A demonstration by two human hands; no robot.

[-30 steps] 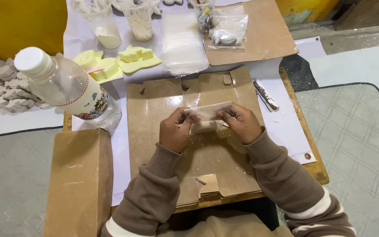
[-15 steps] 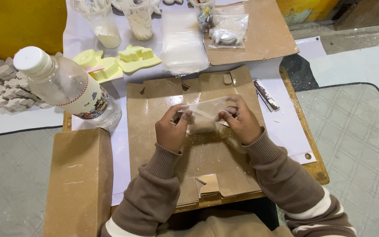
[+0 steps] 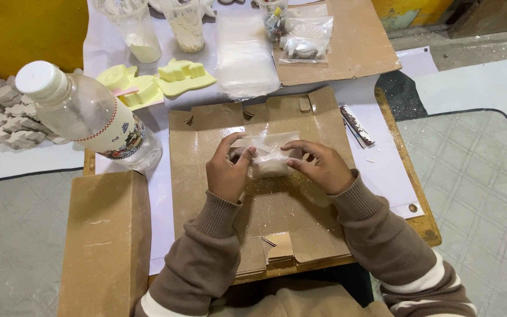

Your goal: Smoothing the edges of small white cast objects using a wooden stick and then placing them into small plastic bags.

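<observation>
Head view: left hand [image 3: 227, 173] & right hand [image 3: 321, 167] are both pinching a small clear plastic bag w/ a pale lump inside [image 3: 267, 157], fingers closed on its ends, just above the flattened brown cardboard sheet [image 3: 206, 147] on the worktop. Clear plastic bottle w/ white cap [image 3: 86, 114] is lying left.
</observation>
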